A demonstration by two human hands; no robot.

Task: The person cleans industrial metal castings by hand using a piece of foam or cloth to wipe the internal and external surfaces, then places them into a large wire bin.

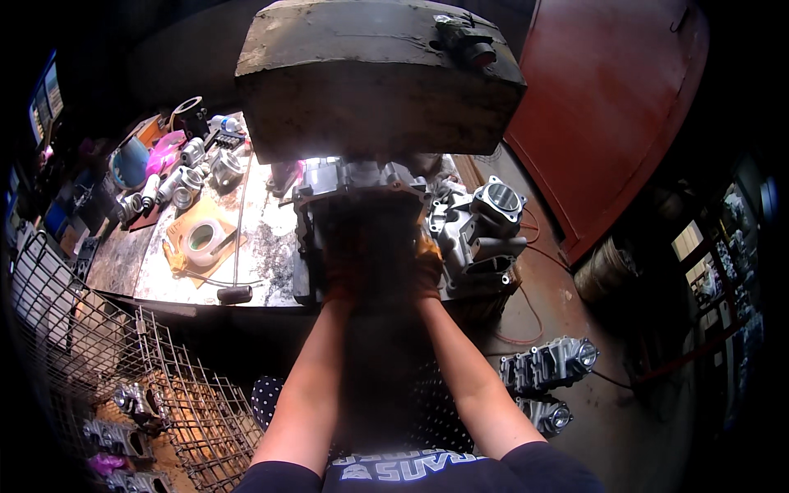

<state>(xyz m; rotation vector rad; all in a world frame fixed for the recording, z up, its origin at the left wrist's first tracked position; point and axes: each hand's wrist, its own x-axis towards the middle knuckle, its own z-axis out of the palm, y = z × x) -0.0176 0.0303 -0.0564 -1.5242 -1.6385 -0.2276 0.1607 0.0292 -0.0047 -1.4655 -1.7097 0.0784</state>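
Observation:
A large grey metal casting [362,182] sits on the workbench in front of me, its near side in deep shadow. My right hand [426,269], in an orange work glove, grips the casting's right side with its fingers bent around the edge. In the shadow at the lower left of the casting is my gloved left hand [340,279]; its fingers are lost in the dark. Close to the right hand, a second silvery casting [481,230] with a round flanged opening stands at the bench's right end.
A heavy grey box-like hood [378,99] hangs over the casting. On the bench [275,263] lie a tape roll [201,241], cardboard and several metal parts. A wire basket [193,411] holds castings at lower left. More castings [549,364] stand at lower right, near a red hose [538,316].

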